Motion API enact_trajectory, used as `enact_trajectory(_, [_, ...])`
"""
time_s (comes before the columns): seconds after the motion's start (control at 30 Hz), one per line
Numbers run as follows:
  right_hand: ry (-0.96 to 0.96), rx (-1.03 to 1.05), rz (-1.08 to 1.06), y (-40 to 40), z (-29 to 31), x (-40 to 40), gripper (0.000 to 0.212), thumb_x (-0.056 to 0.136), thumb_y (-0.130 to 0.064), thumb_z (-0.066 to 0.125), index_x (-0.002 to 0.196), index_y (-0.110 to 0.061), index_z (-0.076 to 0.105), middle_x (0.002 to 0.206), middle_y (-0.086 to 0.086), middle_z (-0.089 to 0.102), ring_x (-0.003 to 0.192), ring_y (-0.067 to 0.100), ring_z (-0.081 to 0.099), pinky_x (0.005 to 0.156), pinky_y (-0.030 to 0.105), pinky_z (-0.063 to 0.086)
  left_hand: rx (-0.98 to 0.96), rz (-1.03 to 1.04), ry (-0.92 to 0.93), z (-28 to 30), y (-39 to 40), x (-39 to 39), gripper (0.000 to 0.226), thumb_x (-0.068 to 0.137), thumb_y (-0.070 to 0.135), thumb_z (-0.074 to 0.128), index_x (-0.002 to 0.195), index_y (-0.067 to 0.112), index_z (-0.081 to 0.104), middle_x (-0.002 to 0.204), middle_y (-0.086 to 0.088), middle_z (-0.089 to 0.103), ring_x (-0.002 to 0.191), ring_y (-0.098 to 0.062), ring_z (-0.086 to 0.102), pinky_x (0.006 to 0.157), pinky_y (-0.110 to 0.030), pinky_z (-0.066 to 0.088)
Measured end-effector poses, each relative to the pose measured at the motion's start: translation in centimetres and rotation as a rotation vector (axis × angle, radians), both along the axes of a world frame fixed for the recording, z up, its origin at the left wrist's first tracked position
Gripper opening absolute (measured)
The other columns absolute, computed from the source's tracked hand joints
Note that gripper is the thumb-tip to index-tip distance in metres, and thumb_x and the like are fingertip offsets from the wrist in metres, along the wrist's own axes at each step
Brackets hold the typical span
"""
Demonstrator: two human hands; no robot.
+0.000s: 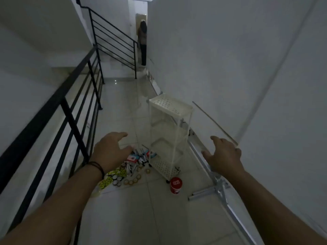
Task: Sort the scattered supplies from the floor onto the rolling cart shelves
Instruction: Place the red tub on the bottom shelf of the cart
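A white rolling cart (188,110) with several perforated shelves stands on the tiled floor in a dim corridor; its shelves look bare. To its left on the floor lies a heap of markers (141,156), several tape rolls (134,179) and yellow patterned packets (117,173). A red cup (176,185) stands in front of the cart. My left hand (110,151) hovers open above the heap, fingers spread, a dark band on the wrist. My right hand (224,155) hangs open to the right of the cart, holding nothing.
A black metal railing (70,110) runs along the left side. White walls close the right side, where a silver metal stand (217,186) lies on the floor. A person (143,41) stands at the far end by the stairs.
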State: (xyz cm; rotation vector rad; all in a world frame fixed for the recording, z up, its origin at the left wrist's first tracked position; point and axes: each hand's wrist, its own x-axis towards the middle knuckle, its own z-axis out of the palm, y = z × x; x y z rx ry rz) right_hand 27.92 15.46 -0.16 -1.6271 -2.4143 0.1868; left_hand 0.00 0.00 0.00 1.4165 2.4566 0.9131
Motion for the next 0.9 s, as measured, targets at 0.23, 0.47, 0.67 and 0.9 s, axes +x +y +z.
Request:
enact_trajectory(0.23, [0.027,-0.048,-0.015,6.5,-3.9,-5.3,0.065,0.088,-0.05,0.049,0.142,-0.02,0.03,0.141,0.009,0.04,0.127,0.028,0.038,0.104,0.044,0.03,-0.037,-0.008,-0.009,-3.0,6.6,-5.4,0.07,0.073,0.053,0.055,0.136,0.021,0.047,0.141,-0.004,0.046,0.13,-0.021,0.041,0.11,-0.044,0.032])
enact_trajectory(0.47, [0.087,-0.123,-0.03,13.6,-8.0,-11.8,0.068,0.088,-0.047,0.051,0.144,-0.018,0.026,0.138,0.011,0.039,0.124,0.029,0.04,0.1,0.041,0.035,-0.138,-0.003,-0.037,-5.9,14.7,-11.2,0.08,0.068,0.057,0.047,0.141,0.022,0.039,0.141,-0.005,0.045,0.13,-0.022,0.041,0.109,-0.046,0.032])
enact_trajectory(0.67, [0.078,-0.184,-0.073,16.6,-10.8,-15.9,0.062,0.088,-0.045,0.052,0.14,-0.017,0.032,0.14,0.009,0.04,0.126,0.028,0.04,0.103,0.043,0.036,-0.189,-0.036,-0.051,-8.1,18.8,-14.5,0.068,0.072,0.048,0.053,0.131,0.015,0.05,0.131,-0.01,0.053,0.123,-0.027,0.047,0.103,-0.046,0.038])
enact_trajectory(0.9, [0.141,-0.182,-0.17,18.4,-14.2,-18.8,0.07,0.087,-0.042,0.057,0.144,-0.014,0.027,0.143,0.011,0.041,0.13,0.028,0.039,0.107,0.044,0.035,-0.194,-0.107,-0.089,-11.6,22.6,-18.7,0.075,0.07,0.052,0.05,0.135,0.015,0.047,0.139,-0.006,0.048,0.128,-0.025,0.043,0.108,-0.044,0.035])
